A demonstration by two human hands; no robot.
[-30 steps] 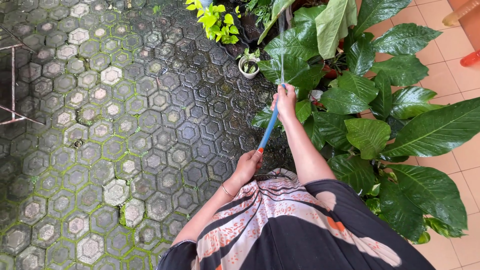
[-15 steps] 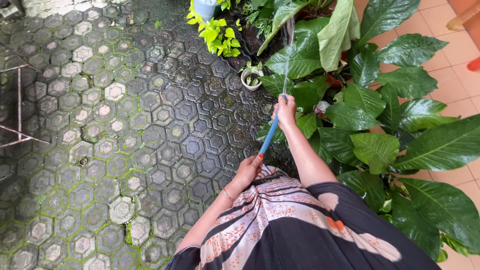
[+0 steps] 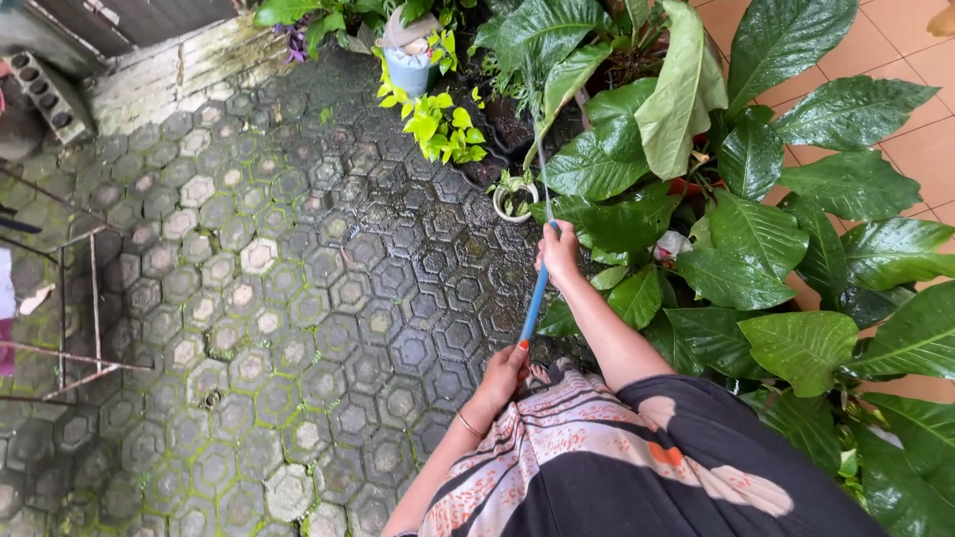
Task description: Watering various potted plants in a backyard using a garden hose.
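Blue hose runs between both hands over wet hexagonal paving, near its plant-lined right edge. Right hand clamped around hose's upper end, thin water jet rising toward large-leaved plants. Left hand, grip closed on hose's lower end, thin bangle at wrist. Small white pot stands just beyond right hand, yellow-green plant further up. Metal frame at paving's left edge.
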